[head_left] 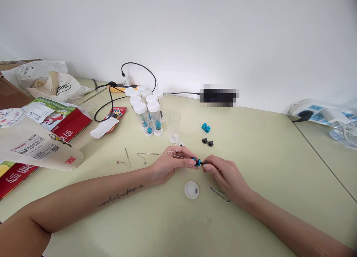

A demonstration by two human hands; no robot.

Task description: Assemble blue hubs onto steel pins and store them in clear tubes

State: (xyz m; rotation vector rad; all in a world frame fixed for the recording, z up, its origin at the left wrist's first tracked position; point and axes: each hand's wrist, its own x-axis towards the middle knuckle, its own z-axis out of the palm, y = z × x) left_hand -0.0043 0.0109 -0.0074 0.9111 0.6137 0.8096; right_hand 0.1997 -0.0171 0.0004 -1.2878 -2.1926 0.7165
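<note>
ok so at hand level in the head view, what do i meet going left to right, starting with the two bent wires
Thin bent silver metal wire → second thin bent silver metal wire → bare left hand → small shiny blue part → slim black part → bare right hand

Hands [173,163] [227,174] close together; both pinched

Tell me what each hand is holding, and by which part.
The left hand pinches a small blue part by its left end, plus a bent wire, exact spot hidden. The right hand holds a black piece by its right end.
</note>
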